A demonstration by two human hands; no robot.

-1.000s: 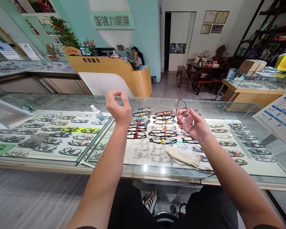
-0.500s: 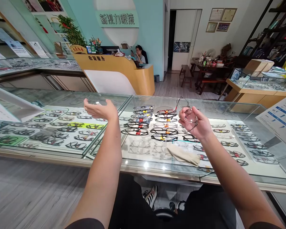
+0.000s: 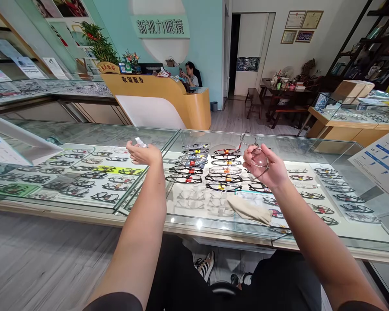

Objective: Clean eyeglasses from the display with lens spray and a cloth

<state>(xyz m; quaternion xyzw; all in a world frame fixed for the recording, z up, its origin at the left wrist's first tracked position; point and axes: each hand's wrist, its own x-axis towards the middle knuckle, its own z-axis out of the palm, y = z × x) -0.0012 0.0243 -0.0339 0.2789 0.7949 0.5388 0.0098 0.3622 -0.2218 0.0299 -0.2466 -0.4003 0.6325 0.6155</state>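
Note:
In my right hand point(image 3: 272, 168) is a pair of thin round-framed glasses point(image 3: 248, 138), gripped near one lens above the glass counter. My left hand point(image 3: 144, 154) is closed around a small white spray bottle point(image 3: 140, 142); its nozzle shows above the fingers and the rest is hidden. A cream cloth point(image 3: 249, 210) lies crumpled on the counter glass, nearer to me than my right hand. Between the hands, several dark-framed glasses with coloured tags point(image 3: 223, 178) are set out in rows.
The glass display counter point(image 3: 194, 220) runs across in front of me, with several frames inside. Printed sign stands are at the left point(image 3: 22, 142) and right point(image 3: 379, 166). Beyond, a person point(image 3: 191, 77) sits behind a wooden cashier desk point(image 3: 197, 108).
My left hand has moved slightly right and its fingers have curled in more around the spray bottle, whose nozzle now shows more. My right hand and the glasses have hardly moved.

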